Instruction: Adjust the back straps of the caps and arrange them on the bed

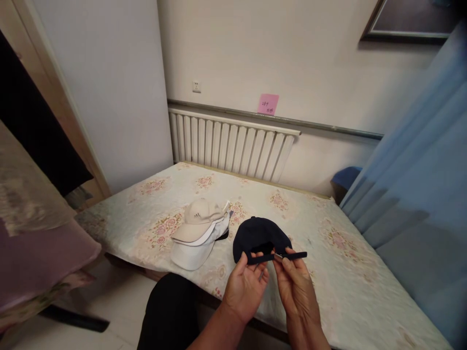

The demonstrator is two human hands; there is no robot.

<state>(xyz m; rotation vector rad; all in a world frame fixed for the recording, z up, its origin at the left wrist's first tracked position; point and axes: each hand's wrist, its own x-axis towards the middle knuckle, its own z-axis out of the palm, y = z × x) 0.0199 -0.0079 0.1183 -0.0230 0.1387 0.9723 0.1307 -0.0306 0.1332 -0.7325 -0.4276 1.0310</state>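
A dark navy baseball cap (260, 233) is held up over the near part of the bed, its back opening and strap turned toward me. My left hand (246, 287) pinches the left side of the cap's back strap between thumb and fingers. At the strap's metal buckle (278, 257), my right hand (295, 282) grips with thumb and fingers, and the strap's loose end sticks out to the right. Left of the cap lies a stack of light caps, with a beige cap (200, 216) on top and a white cap (191, 255) beneath.
The caps lie on a bed with a floral cover (339, 291). A white radiator (233, 143) and a pipe run along the wall behind it. A blue curtain (419, 184) hangs at the right. Clothes (36, 121) and a pink cloth (44, 257) are at the left.
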